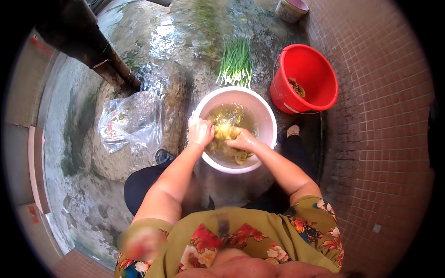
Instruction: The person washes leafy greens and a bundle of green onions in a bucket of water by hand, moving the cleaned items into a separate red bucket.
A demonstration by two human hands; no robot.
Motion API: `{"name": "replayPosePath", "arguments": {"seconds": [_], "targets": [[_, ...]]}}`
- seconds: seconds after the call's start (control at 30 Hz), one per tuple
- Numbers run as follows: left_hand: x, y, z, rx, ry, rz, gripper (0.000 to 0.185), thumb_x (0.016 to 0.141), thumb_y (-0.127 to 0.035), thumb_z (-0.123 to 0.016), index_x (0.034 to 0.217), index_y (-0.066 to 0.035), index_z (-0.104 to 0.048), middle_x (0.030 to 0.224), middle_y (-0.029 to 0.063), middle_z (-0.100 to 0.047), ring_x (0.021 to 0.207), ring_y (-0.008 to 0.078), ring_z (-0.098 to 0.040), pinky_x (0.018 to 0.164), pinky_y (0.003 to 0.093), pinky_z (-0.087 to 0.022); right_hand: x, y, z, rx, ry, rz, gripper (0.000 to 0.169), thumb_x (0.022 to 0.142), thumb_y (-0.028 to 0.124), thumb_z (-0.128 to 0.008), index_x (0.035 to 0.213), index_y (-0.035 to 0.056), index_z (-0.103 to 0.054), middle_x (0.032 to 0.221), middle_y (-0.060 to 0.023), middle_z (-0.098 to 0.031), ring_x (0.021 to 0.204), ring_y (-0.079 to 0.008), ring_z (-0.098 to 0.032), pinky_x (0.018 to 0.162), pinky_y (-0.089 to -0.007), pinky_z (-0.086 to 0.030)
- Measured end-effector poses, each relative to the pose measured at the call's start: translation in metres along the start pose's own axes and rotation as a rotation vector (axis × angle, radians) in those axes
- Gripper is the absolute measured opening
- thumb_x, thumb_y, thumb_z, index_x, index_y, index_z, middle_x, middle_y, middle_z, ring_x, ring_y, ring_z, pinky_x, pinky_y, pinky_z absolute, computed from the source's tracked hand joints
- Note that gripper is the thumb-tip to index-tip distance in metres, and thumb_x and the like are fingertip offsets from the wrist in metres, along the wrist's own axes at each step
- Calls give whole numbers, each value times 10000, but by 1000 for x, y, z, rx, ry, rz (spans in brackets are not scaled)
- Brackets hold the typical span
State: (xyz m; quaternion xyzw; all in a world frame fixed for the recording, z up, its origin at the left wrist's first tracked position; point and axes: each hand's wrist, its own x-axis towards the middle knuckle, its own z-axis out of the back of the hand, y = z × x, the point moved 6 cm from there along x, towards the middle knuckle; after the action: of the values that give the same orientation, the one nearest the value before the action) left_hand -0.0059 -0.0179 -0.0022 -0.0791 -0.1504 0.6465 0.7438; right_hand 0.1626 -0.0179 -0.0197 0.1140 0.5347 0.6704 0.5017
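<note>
A pale pink plastic basin (267,114) of murky yellowish water stands on the wet floor between my feet. In it lie yellow-green leafy vegetables (241,158), partly under water. My left hand (201,131) is at the basin's left side, its fingers curled against a yellowish bunch of the vegetables (224,132). The right hand (242,139) grips the same bunch from the other side, over the water. How far the left fingers close around it is hidden.
Green onions (237,60) lie just beyond the basin. A red bucket (278,87) with some vegetable in it stands to the right, near a tiled wall (386,139). A clear plastic bag (132,120) lies left, beside dark poles (114,74). A patterned bucket (288,12) is farther back.
</note>
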Motion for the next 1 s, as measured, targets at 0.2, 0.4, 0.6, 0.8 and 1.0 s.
{"name": "replayPosePath", "arguments": {"seconds": [0.2, 0.4, 0.6, 0.8, 1.0], "targets": [[0, 3, -11, 28, 96, 35, 161, 804, -263, -598, 746, -140, -684, 767, 26, -671, 853, 195, -620, 975, 493, -328, -33, 118, 72, 205, -38, 195, 368, 793, 103, -673, 1148, 24, -611, 1083, -51, -664, 992, -126, -606, 904, -300, -466], [-1, 4, -12, 55, 81, 22, 177, 807, -280, -594, 748, -146, -693, 773, 32, -679, 868, 204, -623, 944, 480, -341, -66, 221, 127, 378, -36, 339, 390, 842, 92, -656, 1208, 17, -542, 1117, -36, -624, 1010, -114, -586, 903, -290, -467], [-2, 4, -12, 66, 117, 29, 198, 813, -292, -583, 749, -144, -697, 770, 37, -683, 872, 206, -623, 934, 476, -342, -70, 253, 152, 353, -101, 385, 383, 837, 70, -680, 1188, 18, -536, 1125, -44, -610, 1014, -117, -577, 901, -286, -471], [-3, 3, -11, 60, 98, 35, 193, 810, -290, -583, 744, -146, -694, 769, 33, -683, 870, 202, -620, 942, 476, -335, -65, 258, 147, 393, -76, 394, 388, 836, 76, -681, 1194, 14, -544, 1129, -46, -614, 1014, -118, -577, 903, -288, -469], [-1, -1, -10, 73, 100, 21, 188, 806, -289, -591, 753, -137, -689, 777, 27, -680, 880, 197, -614, 964, 480, -326, -51, 232, 129, 374, -24, 421, 371, 846, 84, -654, 1197, 11, -558, 1099, -32, -634, 999, -105, -582, 896, -279, -468]]}}
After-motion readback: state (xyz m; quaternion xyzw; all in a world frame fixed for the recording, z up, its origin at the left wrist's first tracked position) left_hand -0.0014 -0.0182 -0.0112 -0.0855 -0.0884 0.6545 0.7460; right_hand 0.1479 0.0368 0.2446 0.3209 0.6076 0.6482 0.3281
